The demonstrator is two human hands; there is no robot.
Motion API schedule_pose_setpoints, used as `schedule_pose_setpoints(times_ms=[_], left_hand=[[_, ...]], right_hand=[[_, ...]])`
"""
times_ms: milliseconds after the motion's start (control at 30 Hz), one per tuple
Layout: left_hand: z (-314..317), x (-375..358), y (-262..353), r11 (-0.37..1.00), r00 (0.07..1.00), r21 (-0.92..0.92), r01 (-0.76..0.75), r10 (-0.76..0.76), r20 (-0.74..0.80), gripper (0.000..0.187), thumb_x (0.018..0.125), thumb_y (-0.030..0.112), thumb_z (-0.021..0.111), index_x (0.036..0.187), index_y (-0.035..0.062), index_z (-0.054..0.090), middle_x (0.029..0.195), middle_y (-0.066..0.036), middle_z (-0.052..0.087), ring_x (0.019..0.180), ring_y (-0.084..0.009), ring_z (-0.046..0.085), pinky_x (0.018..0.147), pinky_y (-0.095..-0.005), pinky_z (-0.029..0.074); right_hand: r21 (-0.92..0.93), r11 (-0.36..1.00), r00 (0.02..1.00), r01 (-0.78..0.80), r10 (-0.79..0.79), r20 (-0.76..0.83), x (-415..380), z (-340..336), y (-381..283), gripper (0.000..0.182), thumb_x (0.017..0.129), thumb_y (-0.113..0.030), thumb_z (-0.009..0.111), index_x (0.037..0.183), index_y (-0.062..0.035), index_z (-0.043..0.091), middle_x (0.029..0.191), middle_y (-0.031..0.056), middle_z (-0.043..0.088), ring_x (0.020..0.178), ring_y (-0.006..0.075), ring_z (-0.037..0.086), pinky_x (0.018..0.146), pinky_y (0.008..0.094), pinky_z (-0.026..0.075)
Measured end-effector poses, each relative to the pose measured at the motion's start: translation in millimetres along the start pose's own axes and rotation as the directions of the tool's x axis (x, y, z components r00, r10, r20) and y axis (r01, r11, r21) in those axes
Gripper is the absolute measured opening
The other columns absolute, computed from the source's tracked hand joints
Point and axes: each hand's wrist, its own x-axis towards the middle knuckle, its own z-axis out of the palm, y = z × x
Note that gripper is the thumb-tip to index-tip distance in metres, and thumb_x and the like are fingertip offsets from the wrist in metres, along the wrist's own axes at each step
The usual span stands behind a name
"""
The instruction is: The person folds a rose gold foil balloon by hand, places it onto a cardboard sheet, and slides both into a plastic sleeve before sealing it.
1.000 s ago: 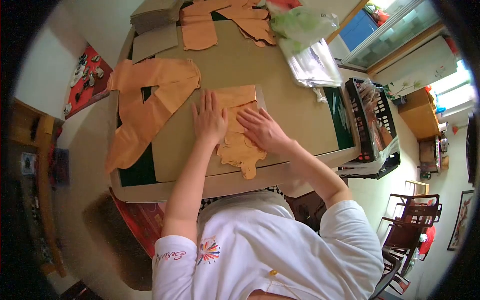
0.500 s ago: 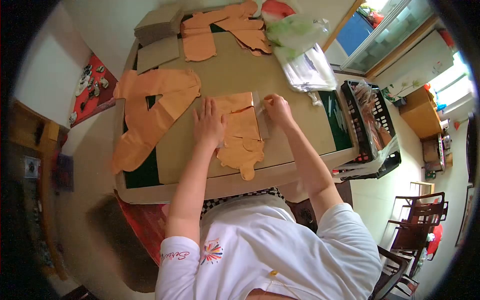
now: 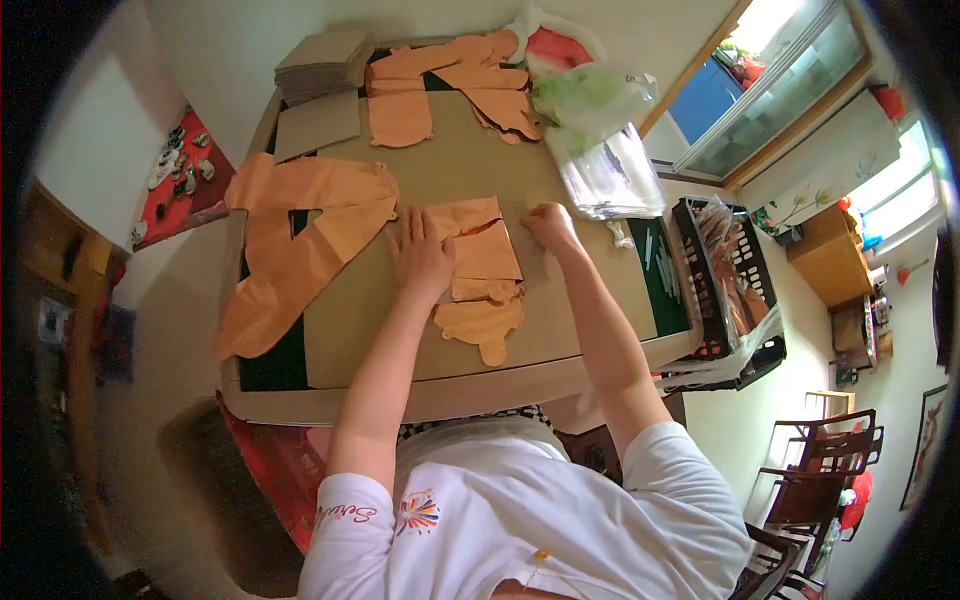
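A folded orange sheet shape (image 3: 485, 250) with a rounded tab at its near end lies on the brown board (image 3: 380, 340). My left hand (image 3: 422, 255) rests flat on its left edge, fingers extended and slightly apart. Just beyond its right edge is my right hand (image 3: 550, 228), low over the board with its fingers curled closed; I cannot tell what is in them. To the left, an unfolded orange sheet shape (image 3: 330, 230) lies flat, its outline angular with a cut-out opening. More orange sheets (image 3: 400, 105) are spread at the far side.
A stack of grey-brown cards (image 3: 322, 65) stands at the far left, with one loose card (image 3: 318, 128) before it. Clear plastic bags (image 3: 612, 180) lie at the far right under a green-white bag (image 3: 595, 100). A black crate (image 3: 715, 290) of plastic-wrapped things adjoins the table's right edge.
The grey strip that stuck out on the folded sheet's right side now shows far less. My right hand's fingers are curled tighter. The view has tilted slightly; my left hand keeps its place.
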Motion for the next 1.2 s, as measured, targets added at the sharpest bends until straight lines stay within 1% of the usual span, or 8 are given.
schedule_pose_setpoints(times_ms=[200, 533, 667, 733, 867, 1067, 1133, 1200], left_hand=[[7.2, -16.7, -3.3, 0.981, 0.933, -0.077, -0.176, 0.142, -0.331, 0.053, 0.093, 0.031, 0.048, 0.139, 0.0065, 0.039, 0.148, -0.015, 0.031, 0.138, -0.0302, 0.027, 0.111, -0.0525, 0.021], [1.8, -90.7, 13.4, 0.737, 0.760, -0.185, -0.650, 0.622, -0.189, 0.039, 0.087, 0.022, 0.058, 0.123, 0.0074, 0.055, 0.136, -0.013, 0.047, 0.130, -0.0294, 0.040, 0.108, -0.0476, 0.031], [29.5, -88.5, 3.7, 0.624, 0.820, -0.622, -0.474, 0.569, -0.054, 0.042, 0.092, 0.026, 0.054, 0.129, 0.0072, 0.049, 0.134, -0.012, 0.048, 0.126, -0.0247, 0.044, 0.104, -0.0414, 0.038], [24.5, -94.3, 0.7, 0.160, 0.845, -0.975, -0.154, 0.532, -0.047, 0.042, 0.095, 0.027, 0.050, 0.132, 0.0073, 0.045, 0.133, -0.010, 0.048, 0.124, -0.0217, 0.045, 0.101, -0.0376, 0.042], [13.6, -97.8, 6.1, -0.356, 0.853, -0.884, 0.303, 0.515, 0.085, 0.049, 0.098, 0.026, 0.046, 0.142, 0.0076, 0.031, 0.133, -0.009, 0.047, 0.121, -0.0202, 0.047, 0.101, -0.0350, 0.043], [47.5, -105.3, -5.2, -0.606, 0.860, -0.650, 0.458, 0.488, 0.151, 0.052, 0.099, 0.031, 0.044, 0.144, 0.0105, 0.029, 0.142, -0.009, 0.039, 0.125, -0.0208, 0.044, 0.102, -0.0364, 0.041], [12.3, -118.0, -7.5, 0.238, 0.933, -0.964, -0.115, 0.359, -0.022, 0.050, 0.094, 0.021, 0.051, 0.140, 0.0080, 0.037, 0.137, -0.012, 0.045, 0.123, -0.0238, 0.047, 0.100, -0.0367, 0.042], [-47.0, -137.0, -17.3, 0.808, 0.908, -0.517, -0.281, 0.399, 0.131, 0.045, 0.086, 0.011, 0.057, 0.130, 0.0048, 0.048, 0.129, -0.016, 0.051, 0.119, -0.0281, 0.050, 0.099, -0.0376, 0.042]], right_hand=[[0.371, 0.929, 0.998, 0.020, 0.004, -0.063, -114.5, -86.0, 80.4, 0.016, 0.087, -0.011, 0.065, 0.098, 0.0011, 0.064, 0.077, 0.0008, 0.063, 0.070, 0.0078, 0.055, 0.060, 0.0217, 0.042], [0.678, 0.734, 0.997, -0.030, -0.024, 0.070, -182.9, -124.2, 57.9, 0.012, 0.090, -0.011, 0.061, 0.096, -0.0008, 0.062, 0.083, -0.0027, 0.060, 0.077, 0.0053, 0.054, 0.067, 0.0199, 0.043], [0.659, 0.752, 0.998, -0.001, -0.044, 0.051, -157.7, -55.3, 21.5, 0.015, 0.089, -0.014, 0.063, 0.098, -0.0015, 0.063, 0.082, -0.0023, 0.060, 0.075, 0.0063, 0.053, 0.065, 0.0205, 0.043], [0.606, 0.794, 0.996, -0.059, 0.011, 0.083, -146.3, -26.6, 10.3, 0.018, 0.089, -0.012, 0.063, 0.104, -0.0023, 0.062, 0.080, 0.0001, 0.062, 0.073, 0.0095, 0.055, 0.065, 0.0230, 0.044], [0.126, 0.932, 0.919, 0.340, -0.301, -0.254, -151.4, 8.0, -5.8, 0.028, 0.089, -0.012, 0.059, 0.117, -0.0094, 0.059, 0.110, 0.0140, 0.059, 0.103, 0.0255, 0.056, 0.087, 0.0370, 0.046], [-0.259, 0.735, 0.764, 0.627, -0.646, 0.017, -175.1, 25.0, -12.4, 0.037, 0.093, -0.017, 0.053, 0.129, -0.0132, 0.052, 0.139, 0.0129, 0.045, 0.132, 0.0294, 0.038, 0.108, 0.0498, 0.029], [-0.271, 0.728, 0.764, 0.630, -0.643, 0.050, -176.4, 25.8, -11.8, 0.038, 0.093, -0.020, 0.052, 0.130, -0.0137, 0.052, 0.139, 0.0121, 0.045, 0.132, 0.0305, 0.038, 0.110, 0.0505, 0.026], [-0.318, 0.707, 0.756, 0.632, -0.652, 0.056, -175.8, 27.5, -10.0, 0.038, 0.093, -0.022, 0.051, 0.130, -0.0139, 0.052, 0.139, 0.0112, 0.045, 0.132, 0.0296, 0.038, 0.110, 0.0498, 0.025]])
